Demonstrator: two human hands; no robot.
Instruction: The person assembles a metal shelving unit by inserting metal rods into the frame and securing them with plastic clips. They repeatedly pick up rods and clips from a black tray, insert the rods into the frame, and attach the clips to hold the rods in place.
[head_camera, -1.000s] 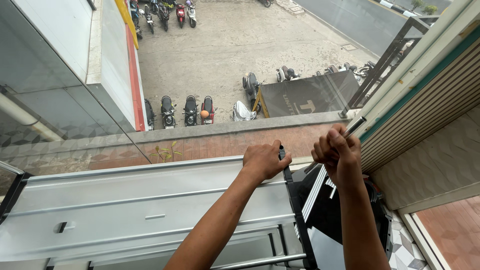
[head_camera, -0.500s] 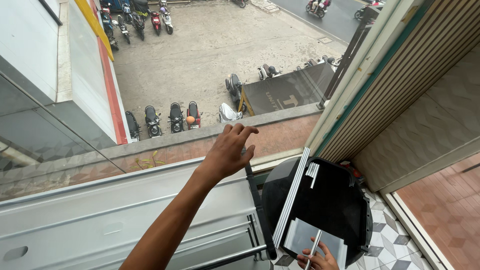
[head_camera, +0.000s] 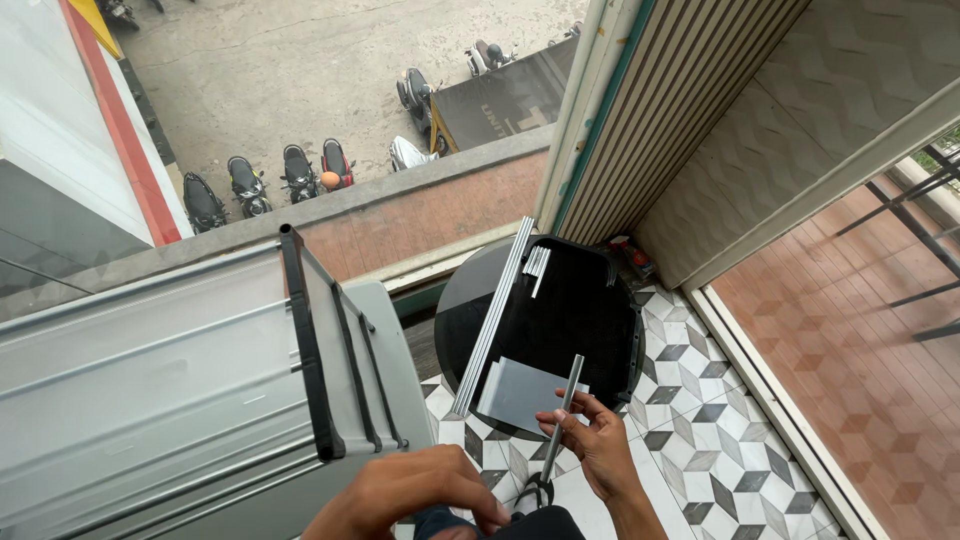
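Observation:
My right hand (head_camera: 597, 446) grips a short grey metal rod (head_camera: 560, 419) that stands nearly upright over the front edge of a round black table (head_camera: 590, 310). A grey metal sheet (head_camera: 520, 393) lies on the table just left of the rod. My left hand (head_camera: 405, 492) hovers low at the bottom of the view, fingers curled together with nothing visible in them, next to the corner of a large grey metal awning frame (head_camera: 170, 370). Long aluminium strips (head_camera: 492, 320) lean across the table's left side.
A black bar (head_camera: 305, 350) edges the awning frame. The floor has patterned grey and white tiles (head_camera: 690, 430); brick-red tiling (head_camera: 860, 330) lies to the right. A ribbed wall (head_camera: 660, 110) rises behind the table. Far below are parked motorbikes (head_camera: 270, 180) on a street.
My left hand has dropped from the awning's upper edge to the bottom of the view. My right hand has picked a rod up off the table, and the view has tilted down.

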